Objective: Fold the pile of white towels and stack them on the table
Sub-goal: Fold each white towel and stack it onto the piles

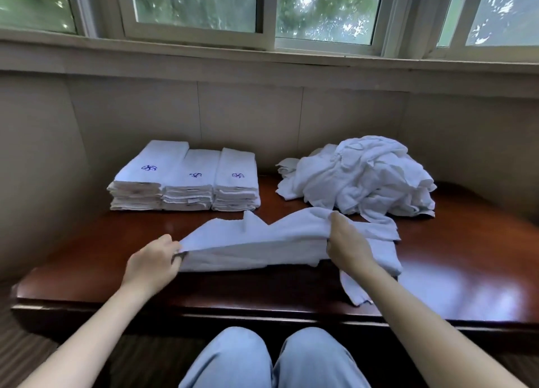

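A seated person worked at a dark, glossy wooden table (pixel 455 259) below a row of windows (pixel 192 5), folding a white towel (pixel 262 241) that lay across the near middle of the tabletop. The left hand (pixel 154 260) pinched the towel's left end, fingers curled around the edge of the cloth. The right hand (pixel 347 241) gripped a raised fold of the upper layer towards the towel's right side, holding it just above the layers beneath. One corner of the towel hung over the table's near edge, to the right of the right forearm.

At the far left of the table stood three stacks of folded towels (pixel 186 183), side by side and touching, each top towel bearing a small blue embroidered mark. At the far right, well apart from the stacks, a loose pile of unfolded towels (pixel 364 177) sat heaped against the wall. The person's knees (pixel 271 355), in light blue jeans, showed below the table's near edge.
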